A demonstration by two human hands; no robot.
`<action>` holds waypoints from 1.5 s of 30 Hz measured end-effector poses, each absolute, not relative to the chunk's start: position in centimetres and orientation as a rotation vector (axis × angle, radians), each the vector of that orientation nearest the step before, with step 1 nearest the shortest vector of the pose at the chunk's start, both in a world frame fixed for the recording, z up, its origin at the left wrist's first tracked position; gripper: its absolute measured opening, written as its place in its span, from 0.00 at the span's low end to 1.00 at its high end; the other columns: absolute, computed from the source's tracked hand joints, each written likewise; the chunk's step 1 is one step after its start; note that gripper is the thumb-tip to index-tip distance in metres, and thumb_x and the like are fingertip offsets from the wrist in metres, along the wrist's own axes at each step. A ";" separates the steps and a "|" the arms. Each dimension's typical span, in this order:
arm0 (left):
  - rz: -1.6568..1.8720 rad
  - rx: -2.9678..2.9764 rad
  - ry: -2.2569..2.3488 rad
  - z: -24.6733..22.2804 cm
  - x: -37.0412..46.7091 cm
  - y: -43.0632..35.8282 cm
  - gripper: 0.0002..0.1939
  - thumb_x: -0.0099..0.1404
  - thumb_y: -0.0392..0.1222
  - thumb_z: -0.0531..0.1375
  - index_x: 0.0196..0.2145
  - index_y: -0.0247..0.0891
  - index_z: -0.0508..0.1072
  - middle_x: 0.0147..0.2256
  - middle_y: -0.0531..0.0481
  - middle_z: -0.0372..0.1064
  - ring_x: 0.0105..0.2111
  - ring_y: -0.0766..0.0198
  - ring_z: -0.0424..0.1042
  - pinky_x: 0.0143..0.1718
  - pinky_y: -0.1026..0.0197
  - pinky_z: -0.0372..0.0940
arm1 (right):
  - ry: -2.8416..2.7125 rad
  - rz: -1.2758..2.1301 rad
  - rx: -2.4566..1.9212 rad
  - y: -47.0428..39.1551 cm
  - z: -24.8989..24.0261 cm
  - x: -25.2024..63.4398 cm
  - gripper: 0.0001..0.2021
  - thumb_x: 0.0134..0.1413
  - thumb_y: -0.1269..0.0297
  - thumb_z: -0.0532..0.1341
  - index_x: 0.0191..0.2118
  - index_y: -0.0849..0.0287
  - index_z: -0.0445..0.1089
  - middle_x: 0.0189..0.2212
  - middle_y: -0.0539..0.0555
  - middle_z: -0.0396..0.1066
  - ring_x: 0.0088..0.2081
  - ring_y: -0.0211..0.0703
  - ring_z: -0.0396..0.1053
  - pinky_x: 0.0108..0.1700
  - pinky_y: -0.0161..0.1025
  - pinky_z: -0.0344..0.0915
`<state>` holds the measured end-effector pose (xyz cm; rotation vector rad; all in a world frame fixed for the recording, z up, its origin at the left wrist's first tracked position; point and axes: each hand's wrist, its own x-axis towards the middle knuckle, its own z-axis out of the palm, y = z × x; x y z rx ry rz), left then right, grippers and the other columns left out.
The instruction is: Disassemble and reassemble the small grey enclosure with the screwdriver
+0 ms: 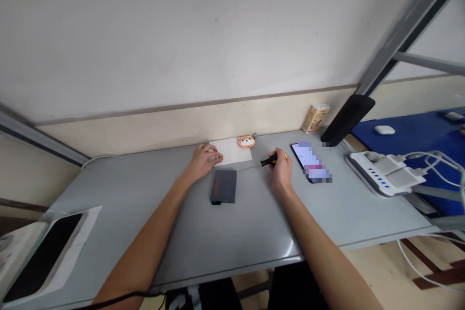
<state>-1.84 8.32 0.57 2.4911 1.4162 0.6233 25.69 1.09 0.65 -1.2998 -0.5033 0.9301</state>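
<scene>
My right hand [281,172] is wrapped around the black and yellow handle of a screwdriver [268,160]. The screwdriver's thin shaft points left, its tip close to the upper right corner of a flat dark grey box [224,186] with reddish lettering, which lies on the table. Above the box's upper left corner, my left hand [204,160] rests at the left side of a white sheet of paper [232,151]. Its fingertips and thumb are pinched together over the paper; whatever is between them is too small to make out. An orange animal-face case [246,141] sits on the paper's far edge.
A lit phone [310,162] lies right of my right hand, with a small carton [315,118] behind it. A white power strip [385,174] with chargers and cables occupies the right end of the grey table [254,237]. A dark-screened tablet [45,256] lies at left.
</scene>
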 end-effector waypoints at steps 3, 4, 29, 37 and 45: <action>0.706 2.458 1.414 1.8 -2.5 5.6 0.13 0.71 0.49 0.59 0.46 0.46 0.81 0.54 0.46 0.71 0.54 0.52 0.67 0.64 0.41 0.54 | -0.435 0.926 -1.295 1.3 0.7 26.2 0.15 0.51 0.50 0.58 0.25 0.57 0.69 0.26 0.50 0.69 0.27 0.38 0.66 0.26 0.35 0.63; 0.723 2.412 1.371 2.2 -2.6 4.4 0.14 0.72 0.49 0.58 0.50 0.46 0.79 0.55 0.46 0.70 0.56 0.53 0.67 0.65 0.42 0.54 | -0.418 0.918 -1.295 1.3 0.8 26.3 0.15 0.51 0.50 0.59 0.26 0.57 0.69 0.27 0.51 0.69 0.28 0.39 0.66 0.26 0.35 0.63; 0.452 2.317 1.247 2.0 -0.1 -1.7 0.31 0.59 0.55 0.69 0.58 0.49 0.68 0.59 0.45 0.59 0.59 0.47 0.65 0.60 0.46 0.65 | -1.414 0.190 -1.213 -3.4 1.4 24.9 0.22 0.63 0.58 0.53 0.16 0.53 0.59 0.16 0.50 0.60 0.20 0.40 0.57 0.28 0.42 0.53; 0.534 2.390 1.339 0.3 1.8 -1.9 0.36 0.60 0.61 0.68 0.60 0.45 0.65 0.56 0.42 0.63 0.57 0.44 0.64 0.59 0.41 0.63 | -1.387 0.126 -1.036 -4.1 1.3 23.2 0.19 0.67 0.60 0.51 0.24 0.53 0.67 0.20 0.53 0.67 0.23 0.43 0.64 0.29 0.43 0.58; 0.437 2.409 1.231 0.9 0.1 -1.0 0.44 0.59 0.57 0.71 0.68 0.54 0.58 0.59 0.47 0.63 0.61 0.47 0.62 0.65 0.43 0.60 | -1.596 0.156 -1.071 -3.6 1.5 23.1 0.16 0.66 0.67 0.53 0.25 0.56 0.67 0.19 0.49 0.65 0.22 0.37 0.61 0.29 0.39 0.56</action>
